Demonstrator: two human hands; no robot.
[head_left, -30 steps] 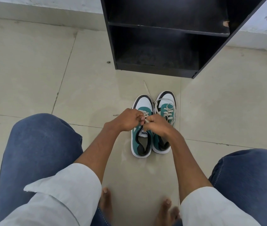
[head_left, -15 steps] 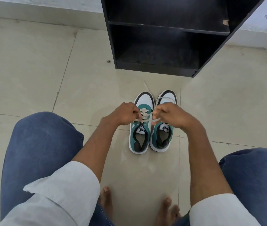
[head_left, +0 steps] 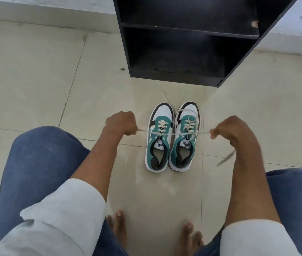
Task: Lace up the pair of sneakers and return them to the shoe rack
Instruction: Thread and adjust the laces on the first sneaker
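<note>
Two teal, white and black sneakers stand side by side on the floor, toes toward the rack: the left sneaker point(head_left: 159, 141) and the right sneaker point(head_left: 185, 139). A cream lace point(head_left: 172, 134) runs taut across the left sneaker's upper eyelets and over the right sneaker. My left hand point(head_left: 121, 124) is shut on its left end, left of the shoes. My right hand point(head_left: 226, 129) is shut on its right end, right of the shoes; the loose tail point(head_left: 226, 158) hangs below my wrist. The right sneaker's own lace lies loosely over its tongue.
A black shoe rack point(head_left: 174, 76) with bare shelves stands just beyond the sneakers against a white wall. Beige floor tiles spread all around. My knees in blue jeans point(head_left: 41, 163) flank the shoes, and my bare feet point(head_left: 118, 224) rest on the tiles below them.
My hands, close together over the left sneaker a second ago, have pulled apart sideways, drawing the lace ends out taut to the left and right.
</note>
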